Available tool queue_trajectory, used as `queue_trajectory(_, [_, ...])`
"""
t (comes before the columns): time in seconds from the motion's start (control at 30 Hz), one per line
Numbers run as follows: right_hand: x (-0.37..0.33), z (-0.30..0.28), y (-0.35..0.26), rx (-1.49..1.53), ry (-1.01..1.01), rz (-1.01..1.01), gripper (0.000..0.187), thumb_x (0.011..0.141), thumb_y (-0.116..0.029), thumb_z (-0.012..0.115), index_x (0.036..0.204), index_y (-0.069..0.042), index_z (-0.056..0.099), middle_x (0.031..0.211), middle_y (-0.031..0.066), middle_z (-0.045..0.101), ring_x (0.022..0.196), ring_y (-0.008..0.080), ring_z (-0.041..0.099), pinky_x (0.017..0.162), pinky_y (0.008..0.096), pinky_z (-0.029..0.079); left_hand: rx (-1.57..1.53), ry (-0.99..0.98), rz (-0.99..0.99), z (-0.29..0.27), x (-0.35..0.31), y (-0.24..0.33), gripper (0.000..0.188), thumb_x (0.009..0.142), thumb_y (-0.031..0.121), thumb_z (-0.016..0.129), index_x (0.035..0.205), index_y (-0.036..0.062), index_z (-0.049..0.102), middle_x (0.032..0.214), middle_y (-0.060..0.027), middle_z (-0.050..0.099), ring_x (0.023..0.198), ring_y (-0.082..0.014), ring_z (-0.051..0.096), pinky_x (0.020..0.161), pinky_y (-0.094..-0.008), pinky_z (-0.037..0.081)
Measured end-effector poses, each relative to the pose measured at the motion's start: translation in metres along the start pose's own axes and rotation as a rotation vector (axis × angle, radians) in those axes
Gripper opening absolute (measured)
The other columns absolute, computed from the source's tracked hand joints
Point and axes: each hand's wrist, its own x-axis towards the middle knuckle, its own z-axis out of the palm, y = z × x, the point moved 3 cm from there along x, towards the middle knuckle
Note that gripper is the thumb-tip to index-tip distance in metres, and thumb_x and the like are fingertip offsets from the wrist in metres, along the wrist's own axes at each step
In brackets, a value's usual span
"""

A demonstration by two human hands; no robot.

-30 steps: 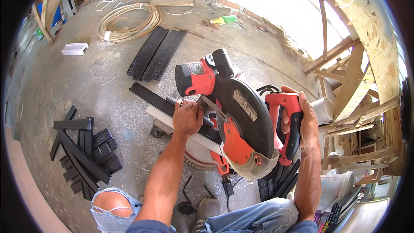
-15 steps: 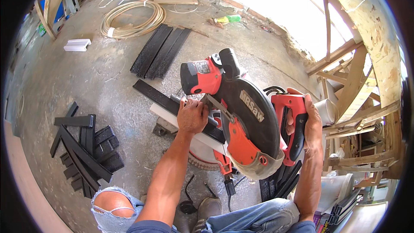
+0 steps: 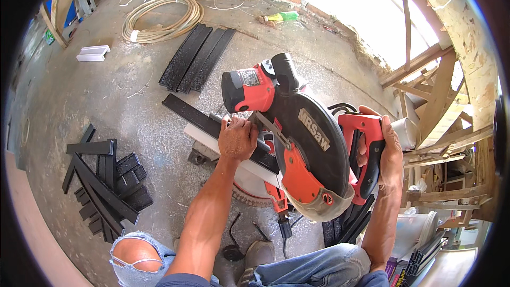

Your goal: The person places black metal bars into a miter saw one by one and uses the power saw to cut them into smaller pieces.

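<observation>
A red and black miter saw (image 3: 313,133) stands on the floor in front of me, its head raised over the round base (image 3: 249,180). My right hand (image 3: 392,151) is closed around the saw's red and black handle (image 3: 373,166), fingers through its loop. On the saw's bed lies a long black bar (image 3: 186,114), with a white strip (image 3: 201,139) along its near side. My left hand (image 3: 237,139) grips the black bar close to the saw head, fingers curled over it. A pale bag or flap (image 3: 325,210) hangs at the blade guard's lower end, and the blade's cutting edge is hidden.
Cut black bars (image 3: 106,180) lie heaped at the left. Longer black pieces (image 3: 196,58) rest beyond the saw, near a coiled hose (image 3: 159,18) and a white profile (image 3: 93,53). Timber framing (image 3: 446,90) crowds the right side. A cable (image 3: 234,239) lies by my shoe.
The saw head and my right hand sit slightly farther right in the picture. Both hands keep their grips, and the black bar stays on the bed.
</observation>
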Motion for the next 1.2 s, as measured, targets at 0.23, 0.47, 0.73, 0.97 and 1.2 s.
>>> queue_trajectory(0.23, [0.0000,0.0013,0.0000,-0.006,-0.001,-0.016,0.067,0.112,-0.051,0.041,0.147,0.005,0.051,0.063,0.0044,0.056,0.045,0.0128,0.052,0.043,0.0264,0.043,-0.037,0.041,-0.002,0.0019,-0.0013,-0.0013,0.023,0.100,0.026,0.057,0.100,0.0080,0.072,0.083,-0.0098,0.064,0.093,-0.0327,0.064,0.101,-0.0541,0.040])
queue_trajectory(0.47, [0.0004,-0.0007,0.0001,-0.031,-0.006,-0.029,0.069,0.112,-0.052,0.041,0.147,0.006,0.050,0.062,0.0045,0.055,0.044,0.0128,0.051,0.042,0.0268,0.042,-0.032,0.020,-0.026,-0.0023,0.0016,0.0029,0.025,0.098,0.027,0.058,0.093,0.0068,0.072,0.087,-0.0103,0.067,0.097,-0.0325,0.065,0.101,-0.0542,0.041])
queue_trajectory(0.73, [0.0008,-0.0007,0.0005,-0.029,-0.030,-0.045,0.067,0.113,-0.050,0.039,0.148,0.006,0.049,0.063,0.0046,0.054,0.044,0.0127,0.050,0.042,0.0268,0.042,-0.030,0.005,-0.032,-0.0017,0.0019,0.0038,0.030,0.099,0.026,0.055,0.086,0.0042,0.071,0.093,-0.0130,0.071,0.101,-0.0331,0.066,0.102,-0.0541,0.042])
queue_trajectory(0.97, [0.0013,-0.0009,0.0022,-0.004,-0.026,-0.023,0.067,0.112,-0.051,0.040,0.147,0.006,0.049,0.062,0.0049,0.055,0.044,0.0124,0.050,0.042,0.0265,0.042,-0.014,-0.012,-0.028,-0.0043,0.0014,0.0019,0.029,0.102,0.027,0.054,0.088,0.0063,0.069,0.090,-0.0119,0.069,0.102,-0.0326,0.066,0.104,-0.0534,0.041])
queue_trajectory(1.2, [0.0003,-0.0031,0.0031,-0.020,-0.023,-0.034,0.067,0.111,-0.053,0.042,0.144,0.004,0.054,0.063,0.0042,0.057,0.045,0.0113,0.053,0.043,0.0252,0.044,-0.001,-0.014,-0.015,-0.0045,0.0022,0.0023,0.028,0.102,0.026,0.055,0.088,0.0068,0.069,0.090,-0.0114,0.069,0.101,-0.0322,0.066,0.104,-0.0529,0.041])
